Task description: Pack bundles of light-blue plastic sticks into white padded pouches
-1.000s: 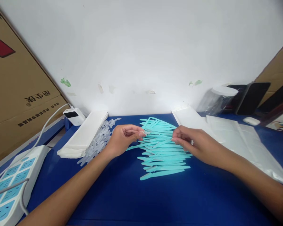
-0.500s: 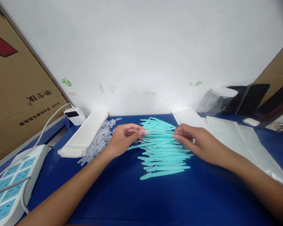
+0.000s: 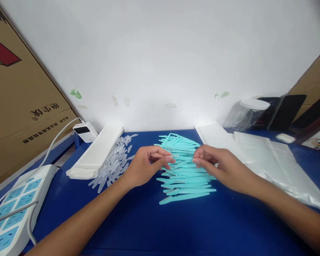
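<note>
My left hand point(image 3: 149, 165) pinches a small translucent blade cap point(image 3: 175, 155) between thumb and fingertips. Facing it, my right hand point(image 3: 220, 161) grips the handle end of a turquoise eyebrow razor point(image 3: 188, 160), its other end pointing at the cap. Whether the razor's tip is inside the cap, I cannot tell. Beneath both hands lies a spread of turquoise eyebrow razors point(image 3: 188, 196), roughly parallel, partly hidden by my fingers. A heap of loose translucent caps point(image 3: 113, 167) lies left of my left hand.
White flat sleeves point(image 3: 96, 153) are stacked beside the caps. Clear plastic bags point(image 3: 277, 163) lie at right, near a lidded jar point(image 3: 248, 113) and a phone point(image 3: 288, 112). A power strip point(image 3: 18, 209) and a white device point(image 3: 85, 132) occupy the left side.
My hands have drawn closer together over the razors. The left has shifted right and slightly down with the cap; the right has moved slightly left with the razor.
</note>
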The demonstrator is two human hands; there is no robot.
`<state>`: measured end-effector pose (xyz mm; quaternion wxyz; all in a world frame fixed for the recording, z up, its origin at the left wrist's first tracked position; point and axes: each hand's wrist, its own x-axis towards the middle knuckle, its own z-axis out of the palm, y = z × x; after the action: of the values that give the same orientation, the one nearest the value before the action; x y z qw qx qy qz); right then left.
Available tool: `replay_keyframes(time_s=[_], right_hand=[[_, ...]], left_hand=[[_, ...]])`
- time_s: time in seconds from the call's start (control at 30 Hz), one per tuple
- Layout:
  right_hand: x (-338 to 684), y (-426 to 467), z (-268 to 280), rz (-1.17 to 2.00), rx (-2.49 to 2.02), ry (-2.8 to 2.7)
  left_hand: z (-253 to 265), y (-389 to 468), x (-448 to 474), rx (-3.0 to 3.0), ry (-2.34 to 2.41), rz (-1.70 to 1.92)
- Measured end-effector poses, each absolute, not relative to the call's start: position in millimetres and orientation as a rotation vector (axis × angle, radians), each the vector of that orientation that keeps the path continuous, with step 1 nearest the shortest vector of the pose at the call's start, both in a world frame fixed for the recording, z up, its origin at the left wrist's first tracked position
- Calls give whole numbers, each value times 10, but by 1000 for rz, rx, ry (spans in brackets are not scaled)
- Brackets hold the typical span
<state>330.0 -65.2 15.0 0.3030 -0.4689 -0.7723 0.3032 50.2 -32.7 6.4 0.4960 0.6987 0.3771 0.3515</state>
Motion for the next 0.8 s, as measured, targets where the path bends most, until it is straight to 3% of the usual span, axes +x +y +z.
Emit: replay_keyframes(time_s=[0.23,0.4,0.5,0.8], right_hand=[[3297,-670,137,830,-1221,-2006],[3415,-623,172,488,-1331,-1986],[3451,-589,188,440,-1381,-2016],[3434,-564,165,441,-1329,-2146]], left_hand=[[246,-316,382,2126,1070,749],[381,-111,33,2458,1252,275],[335,-46,-72,2460,1256,72],[133,-48,20,2411,1157,199]])
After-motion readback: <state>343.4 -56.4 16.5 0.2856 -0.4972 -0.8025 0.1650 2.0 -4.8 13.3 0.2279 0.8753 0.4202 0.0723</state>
